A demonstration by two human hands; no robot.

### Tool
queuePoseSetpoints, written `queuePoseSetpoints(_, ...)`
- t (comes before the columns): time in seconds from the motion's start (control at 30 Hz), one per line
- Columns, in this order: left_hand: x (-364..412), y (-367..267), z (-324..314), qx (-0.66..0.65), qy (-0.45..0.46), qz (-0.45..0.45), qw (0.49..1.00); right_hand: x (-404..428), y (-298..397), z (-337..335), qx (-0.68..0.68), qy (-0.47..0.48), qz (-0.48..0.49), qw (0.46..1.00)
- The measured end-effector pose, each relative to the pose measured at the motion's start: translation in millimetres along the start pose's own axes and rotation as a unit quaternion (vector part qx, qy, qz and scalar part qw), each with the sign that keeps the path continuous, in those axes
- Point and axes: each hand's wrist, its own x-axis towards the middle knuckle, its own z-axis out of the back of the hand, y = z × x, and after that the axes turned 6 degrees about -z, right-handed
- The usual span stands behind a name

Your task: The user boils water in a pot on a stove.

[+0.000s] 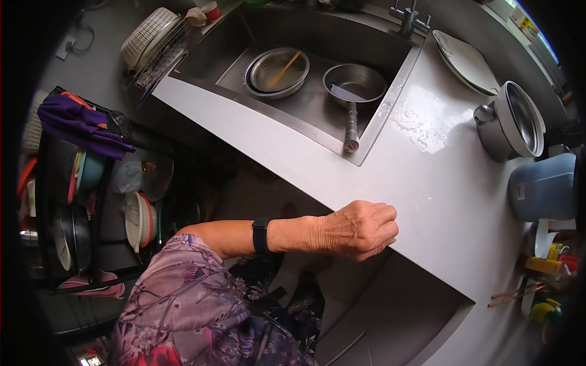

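Note:
My left hand (361, 231) is curled into a fist, its back turned up, over the front edge of a white countertop (439, 201). No object shows in it; the palm and inner fingers are hidden. A black band (261, 235) circles the wrist. My right hand is out of view. Beyond the fist is a stainless steel sink (316, 126). It holds nested metal bowls (255, 90) with a wooden spoon (284, 70) in the upper one. Beside them sits a metal saucepan (380, 87), its handle (351, 128) pointing towards me, with a pale flat piece (345, 93) inside.
Right of the sink are water drops, large plates (467, 59), a tilted pot (490, 132) and a blue-grey container (542, 187). Chopsticks (515, 295) lie farther right. A dish rack (160, 66) stands left of the sink. A black shelf (97, 206) holds colanders, pans and a purple cloth (82, 123).

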Motion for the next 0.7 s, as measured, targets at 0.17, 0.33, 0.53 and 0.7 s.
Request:
queuePoseSetpoints(0.17,-0.2,3.0,47.5,0.050,-0.086,0.042,0.994,39.5,156.5,-103.4,0.075,0.021,0.239,0.968)
queuePoseSetpoints(0.33,3.1,37.4,81.9,0.157,-0.075,0.180,0.968,61.3,298.6,-194.7,0.179,0.074,0.398,0.897)
queuePoseSetpoints(0.53,-6.2,67.7,98.0,0.097,0.009,0.273,0.957,78.9,412.5,-264.9,0.180,0.150,0.355,0.905)
queuePoseSetpoints(0.7,-16.0,81.0,106.9,0.044,0.002,0.289,0.956,102.8,477.4,-319.2,0.143,0.176,0.317,0.921)
